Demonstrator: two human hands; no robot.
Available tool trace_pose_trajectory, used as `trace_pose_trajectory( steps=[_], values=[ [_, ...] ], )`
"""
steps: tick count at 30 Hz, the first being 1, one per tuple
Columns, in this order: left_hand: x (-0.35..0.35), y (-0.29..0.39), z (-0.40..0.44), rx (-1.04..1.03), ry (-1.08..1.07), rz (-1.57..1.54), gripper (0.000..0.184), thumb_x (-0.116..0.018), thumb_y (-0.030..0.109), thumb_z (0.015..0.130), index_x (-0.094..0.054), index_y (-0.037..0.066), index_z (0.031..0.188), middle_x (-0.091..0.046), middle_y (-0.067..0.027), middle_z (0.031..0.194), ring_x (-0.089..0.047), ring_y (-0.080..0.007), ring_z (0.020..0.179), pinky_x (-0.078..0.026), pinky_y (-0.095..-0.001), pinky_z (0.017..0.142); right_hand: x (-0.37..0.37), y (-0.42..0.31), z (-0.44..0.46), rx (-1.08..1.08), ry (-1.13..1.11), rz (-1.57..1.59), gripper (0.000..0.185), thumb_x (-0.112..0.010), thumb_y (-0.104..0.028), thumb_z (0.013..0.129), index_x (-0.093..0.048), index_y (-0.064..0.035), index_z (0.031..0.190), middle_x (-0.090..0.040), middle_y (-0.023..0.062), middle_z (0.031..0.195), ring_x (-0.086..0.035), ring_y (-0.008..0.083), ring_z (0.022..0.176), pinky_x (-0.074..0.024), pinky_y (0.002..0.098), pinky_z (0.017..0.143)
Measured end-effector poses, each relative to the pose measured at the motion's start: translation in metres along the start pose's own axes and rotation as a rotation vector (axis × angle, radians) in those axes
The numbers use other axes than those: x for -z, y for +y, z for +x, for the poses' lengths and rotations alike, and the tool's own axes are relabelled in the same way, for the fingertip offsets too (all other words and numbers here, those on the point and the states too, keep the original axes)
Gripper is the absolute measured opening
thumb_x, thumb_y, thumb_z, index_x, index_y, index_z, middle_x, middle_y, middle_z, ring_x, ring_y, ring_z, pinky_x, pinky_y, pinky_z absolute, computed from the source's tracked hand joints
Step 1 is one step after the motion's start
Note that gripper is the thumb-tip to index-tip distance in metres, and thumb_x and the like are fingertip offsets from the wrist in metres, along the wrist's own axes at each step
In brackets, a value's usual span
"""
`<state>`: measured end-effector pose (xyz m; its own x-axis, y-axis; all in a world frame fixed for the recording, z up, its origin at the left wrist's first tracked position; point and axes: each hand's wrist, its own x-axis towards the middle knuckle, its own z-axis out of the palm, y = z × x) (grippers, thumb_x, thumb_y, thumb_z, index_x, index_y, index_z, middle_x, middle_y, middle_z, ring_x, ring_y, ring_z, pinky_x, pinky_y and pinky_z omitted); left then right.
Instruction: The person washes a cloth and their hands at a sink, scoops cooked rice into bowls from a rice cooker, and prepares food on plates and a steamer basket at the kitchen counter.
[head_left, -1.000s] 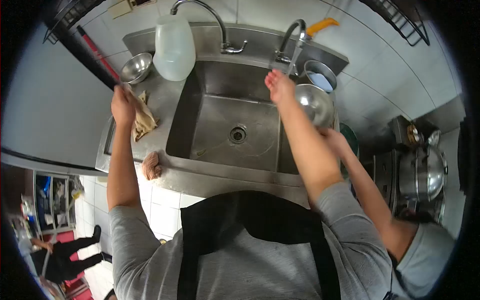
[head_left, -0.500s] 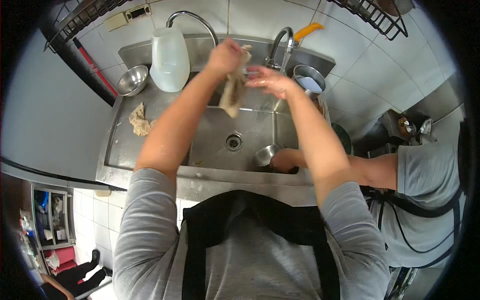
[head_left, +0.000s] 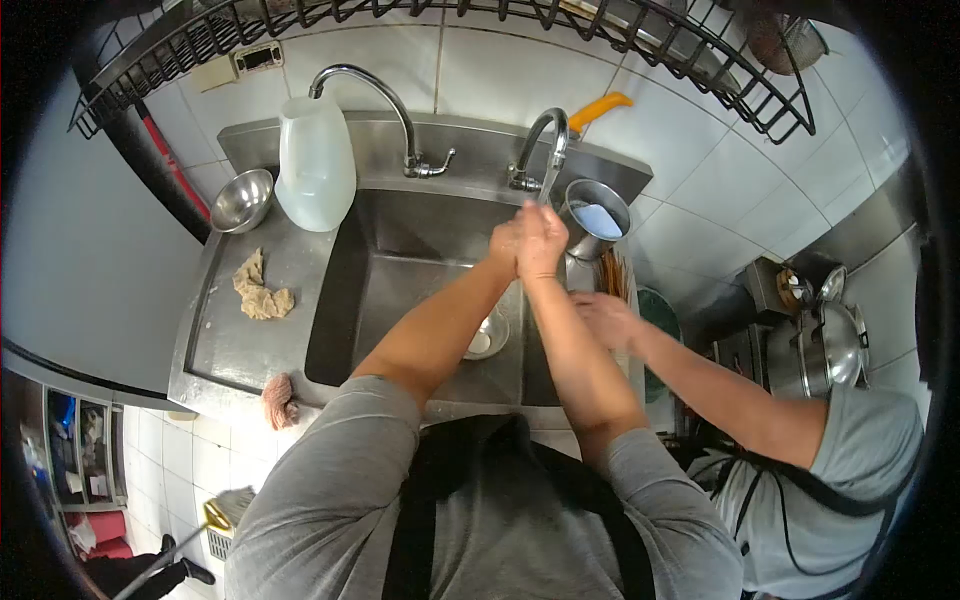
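My left hand point(head_left: 507, 246) and my right hand point(head_left: 542, 240) are pressed together below the right tap point(head_left: 556, 135), over the sink. Their fingers are closed and slightly blurred, and whether anything lies between the palms is hidden. Water runs from that tap down onto them. Below, in the sink basin point(head_left: 410, 290), a round metal bowl point(head_left: 492, 338) shows partly behind my forearms. Close on the right, a steel container point(head_left: 598, 240) holds a pale blue object point(head_left: 598, 221). A co-worker's hand point(head_left: 606, 318) reaches over the sink's right edge, beside my right forearm.
On the left drainboard are a large translucent jug point(head_left: 318, 170), a steel bowl point(head_left: 242, 200) and a crumpled beige cloth point(head_left: 262, 288). A pinkish cloth point(head_left: 280, 402) lies on the front edge. A black wire rack point(head_left: 560, 18) hangs overhead; an orange handle point(head_left: 602, 108) sticks up behind the tap.
My left hand no longer shows the beige cloth it held up; my hands have come together under the tap. The co-worker's hand has left the bowl and moved up. The camera view has shifted.
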<state>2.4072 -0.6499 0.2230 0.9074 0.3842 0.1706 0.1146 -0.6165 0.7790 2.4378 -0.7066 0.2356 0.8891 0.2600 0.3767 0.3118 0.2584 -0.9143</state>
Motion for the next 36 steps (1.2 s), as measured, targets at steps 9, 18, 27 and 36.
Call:
trace_pose_trajectory(
  steps=[9,18,27,36],
  values=[
    [0.057,-0.039,0.014,0.052,-0.364,-0.266,0.031,-0.062,0.026,0.083,-0.059,0.0,0.1,-0.063,-0.0087,0.094,-0.057,-0.0156,0.085,-0.045,-0.0315,0.078,0.055,0.015,0.058,-0.157,-0.43,-0.445,0.034,-0.063,-0.036,0.08,-0.062,-0.0019,0.078,-0.06,0.0106,0.073,-0.055,0.0172,0.07,-0.044,0.0334,0.068],
    [0.055,-0.018,-0.017,0.562,-0.093,-1.597,0.034,-0.045,0.033,0.091,-0.055,0.003,0.105,-0.06,-0.0131,0.104,-0.06,-0.0269,0.094,-0.046,-0.0401,0.086,0.039,0.016,0.026,-0.549,-0.299,0.499,0.03,-0.072,-0.021,0.071,-0.06,0.0014,0.087,-0.064,0.0094,0.088,-0.058,0.0171,0.086,-0.0458,0.0276,0.076],
    [-0.017,-0.028,-0.024,0.648,-0.071,-1.148,0.023,-0.052,0.025,0.087,-0.056,0.003,0.093,-0.06,-0.0127,0.084,-0.059,-0.0231,0.068,-0.046,-0.0361,0.056,-0.007,-0.004,-0.007,-0.002,-0.014,-0.205,0.04,-0.06,-0.027,0.085,-0.045,-0.0036,0.056,-0.037,-0.0031,0.054,-0.032,0.008,0.055,-0.028,0.0285,0.047],
    [0.01,-0.046,-0.039,0.574,-0.087,-1.113,0.031,-0.044,0.035,0.091,-0.055,0.005,0.096,-0.059,-0.0097,0.084,-0.059,-0.0201,0.074,-0.048,-0.0334,0.06,0.009,0.0,0.012,0.249,-0.215,-0.76,0.036,-0.056,-0.036,0.084,-0.062,-0.0041,0.069,-0.057,0.024,0.068,-0.058,0.0365,0.064,-0.044,0.0403,0.056]
  ],
)
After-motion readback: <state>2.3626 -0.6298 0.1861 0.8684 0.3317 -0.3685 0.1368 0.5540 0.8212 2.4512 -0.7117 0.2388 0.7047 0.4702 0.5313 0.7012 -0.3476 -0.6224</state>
